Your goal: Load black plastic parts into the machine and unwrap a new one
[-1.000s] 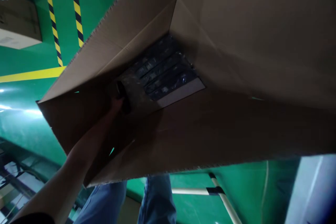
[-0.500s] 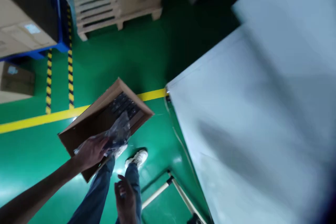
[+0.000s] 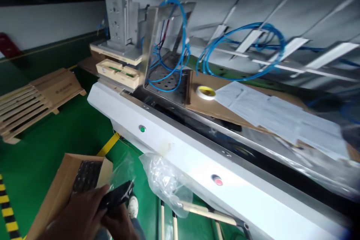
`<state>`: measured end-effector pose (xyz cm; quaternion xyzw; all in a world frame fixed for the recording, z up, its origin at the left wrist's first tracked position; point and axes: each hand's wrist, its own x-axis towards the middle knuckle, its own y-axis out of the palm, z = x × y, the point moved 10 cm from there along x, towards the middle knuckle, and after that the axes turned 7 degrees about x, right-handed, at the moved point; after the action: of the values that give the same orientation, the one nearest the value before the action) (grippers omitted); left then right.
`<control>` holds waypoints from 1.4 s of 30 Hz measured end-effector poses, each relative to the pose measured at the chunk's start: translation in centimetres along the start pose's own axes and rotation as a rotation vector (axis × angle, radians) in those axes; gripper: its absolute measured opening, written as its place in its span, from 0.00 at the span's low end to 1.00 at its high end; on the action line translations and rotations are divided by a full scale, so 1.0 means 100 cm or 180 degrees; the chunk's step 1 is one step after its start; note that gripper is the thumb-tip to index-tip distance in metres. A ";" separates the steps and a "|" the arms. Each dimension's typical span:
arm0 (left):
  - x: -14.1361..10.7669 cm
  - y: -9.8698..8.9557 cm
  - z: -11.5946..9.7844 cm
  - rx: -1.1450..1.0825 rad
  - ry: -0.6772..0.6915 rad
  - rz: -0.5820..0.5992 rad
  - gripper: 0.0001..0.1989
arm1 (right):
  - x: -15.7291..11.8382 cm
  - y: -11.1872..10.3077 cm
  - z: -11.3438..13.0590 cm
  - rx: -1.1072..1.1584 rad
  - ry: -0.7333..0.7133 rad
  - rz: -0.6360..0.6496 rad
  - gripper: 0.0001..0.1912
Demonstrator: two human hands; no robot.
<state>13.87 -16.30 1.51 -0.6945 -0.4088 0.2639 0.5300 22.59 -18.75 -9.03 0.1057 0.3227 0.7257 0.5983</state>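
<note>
At the lower left, my left hand (image 3: 81, 210) holds a black item (image 3: 116, 197) in clear plastic film. My right hand (image 3: 119, 223) has its fingers against the underside of the same item, close beside my left hand. Loose film sticks up above the item. Left of it stands an open cardboard box (image 3: 53, 191) with dark, plastic-wrapped pieces (image 3: 86, 176) inside. Both hands are dark and somewhat blurred. A clear plastic bag (image 3: 165, 180) hangs against the white machine front, right of my hands.
A long white machine (image 3: 180, 153) with green and red buttons runs across the view. On it lie a tape roll (image 3: 206, 92), paper sheets (image 3: 264, 108) and coiled blue tubes (image 3: 208, 58). Cream pipes (image 3: 208, 212) stand below. A wooden pallet (image 3: 25, 107) is at left.
The view has swung up and right, bringing the machine top into sight. My right hand, earlier apart, now meets my left at the black item, which is out of the box.
</note>
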 end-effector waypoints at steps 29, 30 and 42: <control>0.397 -0.039 -0.198 -0.0523 0.2578 0.2086 0.07 | -0.018 -0.133 0.248 -0.0173 -0.1576 -0.2687 0.14; 0.405 -0.034 -0.201 -0.0461 0.2570 0.1910 0.08 | -0.015 -0.140 0.246 -0.0030 -0.1551 -0.2785 0.14; 0.342 -0.030 -0.135 -0.0711 0.2674 -0.0541 0.11 | -0.005 -0.175 0.236 0.0869 -0.1673 -0.2692 0.13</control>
<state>41.84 5.96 10.65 -0.7584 -0.2396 -0.1314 0.5917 49.42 -9.81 -1.17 0.2220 0.2677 0.3205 0.8811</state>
